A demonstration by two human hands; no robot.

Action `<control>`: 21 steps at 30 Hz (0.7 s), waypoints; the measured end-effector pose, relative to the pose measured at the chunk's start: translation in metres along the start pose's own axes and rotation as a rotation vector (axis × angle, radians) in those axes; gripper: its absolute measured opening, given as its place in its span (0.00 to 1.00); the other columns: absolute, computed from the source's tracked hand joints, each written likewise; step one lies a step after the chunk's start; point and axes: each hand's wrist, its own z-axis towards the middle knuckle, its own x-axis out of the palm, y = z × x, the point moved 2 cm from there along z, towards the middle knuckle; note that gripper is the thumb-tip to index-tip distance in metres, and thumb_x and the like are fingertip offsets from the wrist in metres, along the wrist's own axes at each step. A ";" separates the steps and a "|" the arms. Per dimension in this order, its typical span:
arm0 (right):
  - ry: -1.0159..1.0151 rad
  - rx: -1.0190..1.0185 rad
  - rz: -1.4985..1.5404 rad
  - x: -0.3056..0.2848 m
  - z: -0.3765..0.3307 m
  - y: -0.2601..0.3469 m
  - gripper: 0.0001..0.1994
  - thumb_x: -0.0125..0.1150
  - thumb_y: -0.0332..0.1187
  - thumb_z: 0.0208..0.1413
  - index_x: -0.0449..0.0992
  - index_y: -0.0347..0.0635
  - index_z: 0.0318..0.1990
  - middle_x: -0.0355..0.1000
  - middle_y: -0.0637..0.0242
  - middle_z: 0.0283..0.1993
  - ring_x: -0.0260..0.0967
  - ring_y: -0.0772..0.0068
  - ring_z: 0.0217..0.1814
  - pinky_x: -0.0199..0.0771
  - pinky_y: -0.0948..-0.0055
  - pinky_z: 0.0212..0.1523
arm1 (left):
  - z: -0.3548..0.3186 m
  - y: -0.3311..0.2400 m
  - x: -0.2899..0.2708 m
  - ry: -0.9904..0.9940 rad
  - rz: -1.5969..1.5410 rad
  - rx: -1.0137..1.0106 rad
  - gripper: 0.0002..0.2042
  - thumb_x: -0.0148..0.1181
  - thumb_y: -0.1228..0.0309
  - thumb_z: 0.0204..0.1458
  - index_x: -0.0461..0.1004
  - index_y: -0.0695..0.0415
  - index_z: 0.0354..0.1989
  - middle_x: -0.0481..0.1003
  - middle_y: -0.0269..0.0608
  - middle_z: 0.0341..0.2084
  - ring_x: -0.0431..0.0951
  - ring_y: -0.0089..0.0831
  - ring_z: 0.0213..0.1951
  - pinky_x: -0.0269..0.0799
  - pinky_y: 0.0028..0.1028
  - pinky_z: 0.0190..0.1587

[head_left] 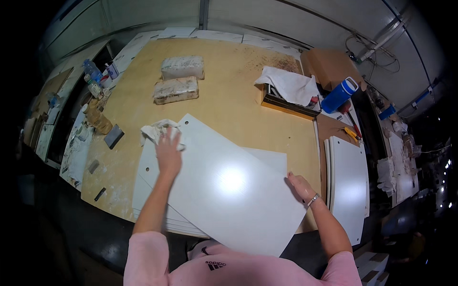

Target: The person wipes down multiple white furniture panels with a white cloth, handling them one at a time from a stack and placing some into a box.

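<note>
A large glossy white panel [229, 190] lies at an angle over a stack of similar white panels [141, 193], with a round hole near its far corner. My left hand [169, 151] presses a crumpled off-white cloth [151, 132] at the panel's far left edge; its fingers are stretched over the cloth. At the panel's right edge my right hand [300, 187] is closed on the rim, thumb uppermost; the fingers beneath are partly hidden.
On the wooden table [224, 71] sit two wrapped blocks [176, 90]. A grey sanding pad [114, 137] and bottles [98, 119] are at left. At right are a cloth-topped box [291, 107], a blue bottle [338, 95], yellow-handled cutters [350, 133] and more white panels [347, 186].
</note>
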 end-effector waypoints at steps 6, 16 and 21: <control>-0.008 0.047 0.081 0.015 0.030 -0.018 0.39 0.41 0.62 0.62 0.74 0.22 0.38 0.76 0.52 0.35 0.68 0.63 0.40 0.65 0.66 0.49 | -0.146 -0.172 -0.070 0.360 -0.553 0.774 0.25 0.55 0.75 0.42 0.74 0.47 0.53 0.66 0.42 0.61 0.66 0.45 0.60 0.63 0.46 0.61; 0.043 -0.106 0.137 0.014 0.052 -0.007 0.26 0.56 0.47 0.62 0.57 0.41 0.17 0.51 0.81 0.18 0.43 0.81 0.22 0.50 0.71 0.23 | -0.111 0.184 -0.089 -0.305 -0.197 -0.602 0.18 0.53 0.80 0.52 0.74 0.61 0.52 0.77 0.51 0.47 0.77 0.48 0.46 0.71 0.35 0.51; 0.045 -0.103 0.225 0.008 0.072 -0.003 0.26 0.57 0.45 0.61 0.55 0.44 0.16 0.51 0.82 0.19 0.42 0.81 0.23 0.49 0.71 0.23 | -0.052 0.110 -0.094 -0.279 -0.959 -0.489 0.16 0.58 0.74 0.55 0.74 0.65 0.52 0.79 0.47 0.41 0.78 0.34 0.41 0.71 0.30 0.46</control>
